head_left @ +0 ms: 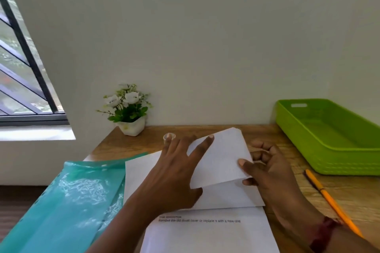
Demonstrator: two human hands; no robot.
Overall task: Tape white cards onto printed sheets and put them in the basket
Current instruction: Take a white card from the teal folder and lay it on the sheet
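A white card [221, 156] is lifted at an angle above a white sheet [228, 197] in the middle of the wooden desk. My right hand [269, 167] pinches the card's right edge between thumb and fingers. My left hand [176, 168] lies spread with straight fingers, its index fingertip on the card's top. A printed sheet [211, 232] with a line of black text lies nearest me. A clear tape roll [169, 136] sits just behind my left fingertips. The green basket [329, 162] stands at the right and holds nothing.
A teal plastic folder [67, 201] hangs over the desk's left edge. An orange pencil [331, 199] lies by the basket at the right. A small potted plant with white flowers [128, 111] stands against the wall. A window is at the far left.
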